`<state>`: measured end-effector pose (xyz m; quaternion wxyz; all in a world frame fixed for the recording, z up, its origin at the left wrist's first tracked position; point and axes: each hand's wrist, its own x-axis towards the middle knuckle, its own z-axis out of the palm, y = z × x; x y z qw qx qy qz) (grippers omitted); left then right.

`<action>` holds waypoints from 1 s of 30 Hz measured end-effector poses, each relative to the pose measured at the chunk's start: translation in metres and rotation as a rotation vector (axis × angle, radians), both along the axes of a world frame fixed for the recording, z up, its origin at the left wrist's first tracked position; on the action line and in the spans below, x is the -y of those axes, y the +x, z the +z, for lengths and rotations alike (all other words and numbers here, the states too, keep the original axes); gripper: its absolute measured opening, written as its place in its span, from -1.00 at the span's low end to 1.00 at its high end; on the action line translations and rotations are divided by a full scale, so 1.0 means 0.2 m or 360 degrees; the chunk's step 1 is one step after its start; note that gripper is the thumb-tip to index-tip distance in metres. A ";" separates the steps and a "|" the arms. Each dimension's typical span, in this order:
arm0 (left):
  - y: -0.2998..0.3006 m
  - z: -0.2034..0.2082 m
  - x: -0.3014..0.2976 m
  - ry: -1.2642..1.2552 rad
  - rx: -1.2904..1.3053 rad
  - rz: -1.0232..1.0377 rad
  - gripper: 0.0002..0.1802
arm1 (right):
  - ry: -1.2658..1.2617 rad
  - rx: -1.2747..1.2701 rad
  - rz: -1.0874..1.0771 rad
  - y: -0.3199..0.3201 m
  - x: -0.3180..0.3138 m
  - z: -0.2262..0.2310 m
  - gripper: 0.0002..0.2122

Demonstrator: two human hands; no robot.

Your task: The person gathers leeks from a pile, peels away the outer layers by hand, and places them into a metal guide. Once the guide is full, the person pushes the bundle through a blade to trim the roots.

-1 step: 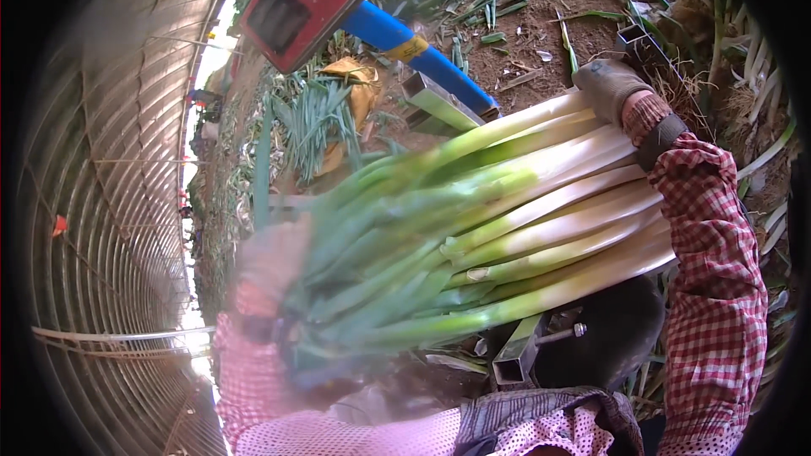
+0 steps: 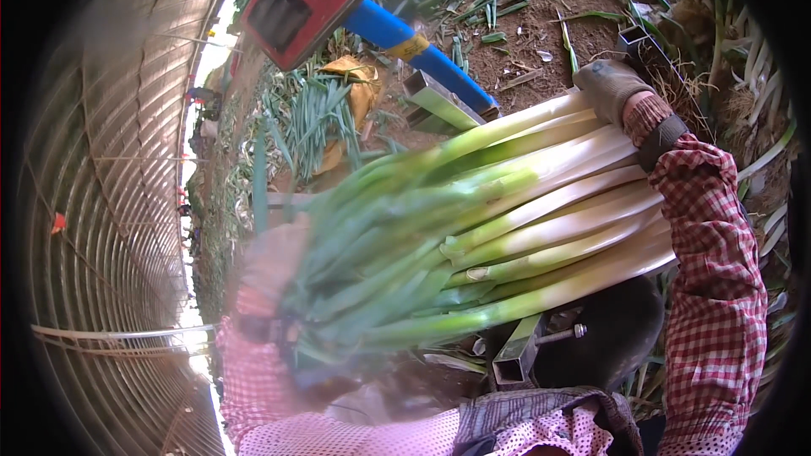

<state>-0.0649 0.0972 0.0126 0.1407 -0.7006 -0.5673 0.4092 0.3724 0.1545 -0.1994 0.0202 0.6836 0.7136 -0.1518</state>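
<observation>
A thick bundle of large green onions (image 2: 507,219) lies across in front of me, white ends to the right and green leaves to the left. My right hand (image 2: 612,89), in a grey-brown glove, is closed at the far edge of the white ends, its forearm running alongside them. Those ends are partly hidden behind the hand and sleeve. At the leaf end is my left hand (image 2: 274,262), touching the leaves' outer side; motion smears it, so its fingers cannot be made out. The leaf tips are blurred too.
Beyond the bundle stands a red keypad device (image 2: 300,4) on a blue post (image 2: 422,51), beside a metal bar (image 2: 443,101). Below the bundle are a square metal tube (image 2: 517,359) and a black rounded object (image 2: 604,338). Cut leaves (image 2: 317,127) litter the soil; more onions (image 2: 756,67) lie right.
</observation>
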 end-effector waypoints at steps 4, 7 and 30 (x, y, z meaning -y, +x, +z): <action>-0.61 -0.16 -0.02 0.0502 0.1504 0.0705 -0.53 | -0.0114 -0.0016 -0.0006 0.05 0.01 0.00 -0.83; -1.10 -0.08 -0.03 0.0595 0.1569 0.0602 -0.58 | 0.0193 -0.0191 0.0134 -0.01 -0.05 -0.04 -0.84; 0.52 -0.63 -0.17 0.0426 0.1869 -0.1193 -0.67 | 0.0302 -0.0227 -0.0047 0.08 0.17 0.27 -0.96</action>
